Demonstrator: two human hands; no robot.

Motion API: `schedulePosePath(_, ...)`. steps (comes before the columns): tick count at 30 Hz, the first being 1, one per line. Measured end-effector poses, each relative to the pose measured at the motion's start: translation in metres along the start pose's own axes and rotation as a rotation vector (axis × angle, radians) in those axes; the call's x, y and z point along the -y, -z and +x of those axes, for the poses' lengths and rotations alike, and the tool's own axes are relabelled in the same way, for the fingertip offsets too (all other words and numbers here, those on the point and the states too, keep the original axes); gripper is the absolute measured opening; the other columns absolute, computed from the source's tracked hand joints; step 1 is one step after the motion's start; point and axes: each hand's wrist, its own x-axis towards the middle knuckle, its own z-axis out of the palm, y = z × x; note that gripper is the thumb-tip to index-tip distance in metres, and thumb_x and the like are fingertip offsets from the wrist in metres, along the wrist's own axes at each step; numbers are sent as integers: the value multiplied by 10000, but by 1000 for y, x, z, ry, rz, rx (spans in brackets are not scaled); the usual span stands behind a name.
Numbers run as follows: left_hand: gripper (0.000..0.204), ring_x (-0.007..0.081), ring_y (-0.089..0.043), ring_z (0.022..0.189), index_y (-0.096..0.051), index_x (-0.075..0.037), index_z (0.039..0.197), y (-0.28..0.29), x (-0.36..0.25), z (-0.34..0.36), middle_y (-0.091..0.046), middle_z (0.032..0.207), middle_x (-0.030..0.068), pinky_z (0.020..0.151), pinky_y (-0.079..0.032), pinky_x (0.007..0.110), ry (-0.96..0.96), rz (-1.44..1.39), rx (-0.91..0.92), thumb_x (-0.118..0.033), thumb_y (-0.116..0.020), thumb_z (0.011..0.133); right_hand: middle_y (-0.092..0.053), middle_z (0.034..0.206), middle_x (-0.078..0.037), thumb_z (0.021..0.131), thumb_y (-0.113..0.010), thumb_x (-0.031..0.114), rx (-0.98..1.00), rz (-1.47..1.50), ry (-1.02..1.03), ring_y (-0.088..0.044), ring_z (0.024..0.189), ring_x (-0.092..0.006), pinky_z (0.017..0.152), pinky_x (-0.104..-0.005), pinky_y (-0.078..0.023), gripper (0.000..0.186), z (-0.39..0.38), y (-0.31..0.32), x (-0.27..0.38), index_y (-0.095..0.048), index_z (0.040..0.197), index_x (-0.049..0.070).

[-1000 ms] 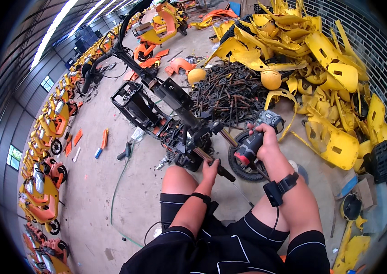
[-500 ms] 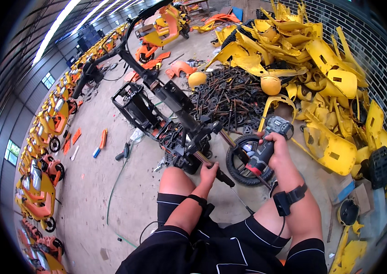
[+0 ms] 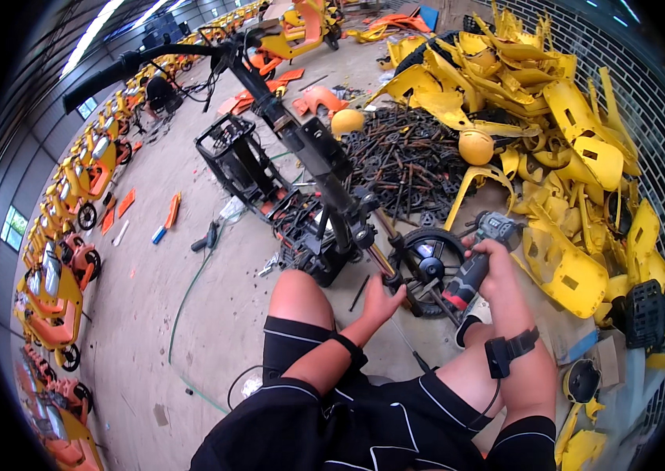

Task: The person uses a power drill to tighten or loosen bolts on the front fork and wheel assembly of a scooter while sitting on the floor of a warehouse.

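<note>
A stripped scooter frame [image 3: 313, 235] lies before me, its long black steering column [image 3: 313, 149] running up to a handlebar [image 3: 167, 53] at the upper left. Two fork legs with shiny tubes extend toward me. My left hand [image 3: 382, 303] is closed around the lower end of the nearer fork leg [image 3: 379, 259]. In my right hand [image 3: 493, 267] is a grey and black cordless impact wrench [image 3: 467, 282] with a red-trimmed battery base, held beside the wheel. A black spoked wheel [image 3: 429, 268] lies past the fork ends, partly covered by the fork and the wrench.
Dark metal parts [image 3: 407, 161] are heaped beyond the wheel. Yellow body panels [image 3: 568, 228] pile against the brick wall at right. A green hose [image 3: 179, 330] crosses the floor near a black tool [image 3: 205, 237]. Scooters [image 3: 54, 310] line the left side.
The handlebar has swung up, and the fork has turned with it. My left hand has shifted right along with the fork leg. The right hand still holds the impact wrench, slightly farther right.
</note>
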Motion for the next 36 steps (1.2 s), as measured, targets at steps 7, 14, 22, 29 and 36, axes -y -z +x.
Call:
schedulePosePath(7, 618, 353, -540, 1098, -484, 35, 1254, 5, -1, -2, -571, 1142, 212, 971, -439, 414, -94, 177, 51, -265, -761, 790, -663, 881, -94, 740, -598, 55, 28, 70, -73, -587, 737, -167, 699, -310, -512, 240, -3, -6, -4, -643, 955, -39)
schedulePosePath(14, 550, 344, -592, 1067, -539, 23, 1200, 5, 1, -4, -614, 1121, 207, 937, -464, 407, 1, -24, 156, -268, -779, 799, -617, 807, -82, 746, -593, 85, -2, 60, -70, -581, 710, -177, 659, -318, -510, 267, -9, -16, -9, -647, 971, -50)
schedulePosePath(22, 606, 272, -614, 1028, -541, 21, 1186, 2, 20, -2, -623, 1113, 166, 854, -502, 395, 88, -53, 281, -396, -787, 822, -620, 781, -100, 750, -605, 69, -40, 114, -38, -583, 686, -195, 628, -332, -513, 243, -2, -17, -15, -640, 957, -54)
schedulePosePath(29, 592, 281, -625, 1035, -518, 31, 1182, -10, 17, -9, -622, 1106, 170, 921, -484, 388, 136, -250, 229, -301, -821, 798, -664, 920, -109, 728, -592, 61, -57, 126, -38, -583, 712, -172, 649, -319, -508, 205, -6, -10, -13, -596, 918, -18)
schedulePosePath(36, 619, 253, -617, 1088, -502, 36, 1220, -18, 18, -10, -628, 1155, 169, 960, -475, 380, 211, -281, 207, -301, -813, 805, -646, 878, -91, 739, -602, 61, -92, 104, -17, -584, 732, -173, 655, -327, -510, 227, -15, -4, -9, -629, 942, -37)
